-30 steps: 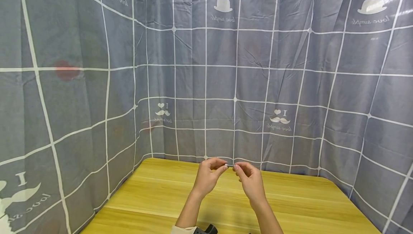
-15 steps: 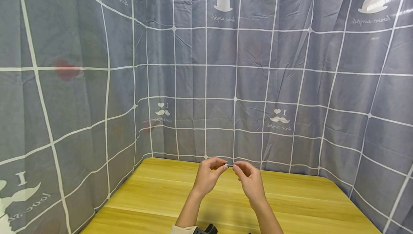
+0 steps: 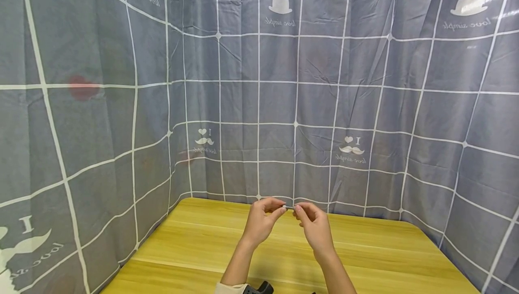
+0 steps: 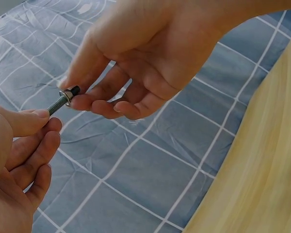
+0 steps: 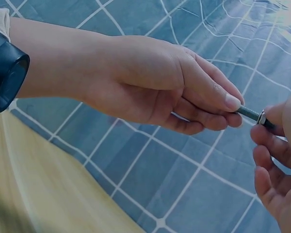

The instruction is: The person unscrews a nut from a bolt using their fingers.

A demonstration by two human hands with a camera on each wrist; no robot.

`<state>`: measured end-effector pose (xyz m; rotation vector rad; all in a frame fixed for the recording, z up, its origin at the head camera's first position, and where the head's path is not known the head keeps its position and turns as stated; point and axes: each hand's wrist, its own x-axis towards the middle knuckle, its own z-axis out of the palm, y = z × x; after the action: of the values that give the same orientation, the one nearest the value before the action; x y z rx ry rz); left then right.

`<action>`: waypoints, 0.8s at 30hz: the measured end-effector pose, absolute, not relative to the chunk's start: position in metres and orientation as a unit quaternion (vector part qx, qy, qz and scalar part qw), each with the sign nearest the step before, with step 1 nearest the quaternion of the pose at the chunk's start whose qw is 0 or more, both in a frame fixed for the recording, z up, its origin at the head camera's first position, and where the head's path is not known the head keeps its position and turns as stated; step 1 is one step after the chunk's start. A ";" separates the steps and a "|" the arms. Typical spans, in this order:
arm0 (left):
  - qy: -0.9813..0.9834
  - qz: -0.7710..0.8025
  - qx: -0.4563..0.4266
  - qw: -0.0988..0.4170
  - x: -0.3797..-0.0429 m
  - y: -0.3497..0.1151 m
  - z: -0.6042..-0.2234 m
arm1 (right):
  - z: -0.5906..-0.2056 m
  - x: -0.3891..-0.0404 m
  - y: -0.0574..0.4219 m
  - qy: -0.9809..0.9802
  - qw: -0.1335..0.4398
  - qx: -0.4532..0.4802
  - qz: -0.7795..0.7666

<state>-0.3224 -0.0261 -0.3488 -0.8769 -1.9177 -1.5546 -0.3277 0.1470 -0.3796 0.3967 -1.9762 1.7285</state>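
Note:
A threaded bolt (image 4: pixel 57 105) is held up between the two hands, its grey thread showing in the gap. Near the end on the right hand's side sits a shiny silver ring (image 5: pixel 261 117), like a nut or washer, with a short dark tip beyond it. My left hand (image 3: pixel 261 222) pinches the other end of the bolt between thumb and fingertips, covering it. My right hand (image 3: pixel 315 226) pinches around the ring and dark tip with thumb and forefinger. Its other fingers (image 4: pixel 131 108) are loosely bent below. Both hands are raised above the table.
The yellow wood-grain table (image 3: pixel 194 249) spreads beneath the forearms. A grey curtain with white grid lines (image 3: pixel 279 105) stands behind and along both sides. A black device (image 5: pixel 9 73) is worn on the left wrist, beside a light sleeve (image 3: pixel 229 288).
The right thumb and fingertips have shifted slightly at the bolt's end. The left hand has stayed in place, and the bolt remains between both hands.

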 end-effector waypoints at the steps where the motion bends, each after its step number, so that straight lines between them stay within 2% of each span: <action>1: -0.708 -0.573 -0.323 0.258 -0.322 -0.026 -0.348 | -0.380 -0.328 0.147 -0.722 0.240 0.148 0.631; 9: -0.709 -0.572 -0.322 0.255 -0.323 -0.027 -0.348 | -0.377 -0.328 0.147 -0.714 0.238 0.157 0.639; 17: -0.705 -0.572 -0.323 0.266 -0.354 -0.025 -0.372 | -0.376 -0.326 0.147 -0.720 0.239 0.149 0.634; 24: -0.696 -0.581 -0.330 0.262 -0.357 -0.026 -0.374 | -0.376 -0.326 0.146 -0.718 0.235 0.157 0.636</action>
<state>-0.3566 -0.0264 -0.3740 -0.8916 -1.8835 -1.5730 -0.3265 0.1462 -0.3759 0.4297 -1.9709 1.7455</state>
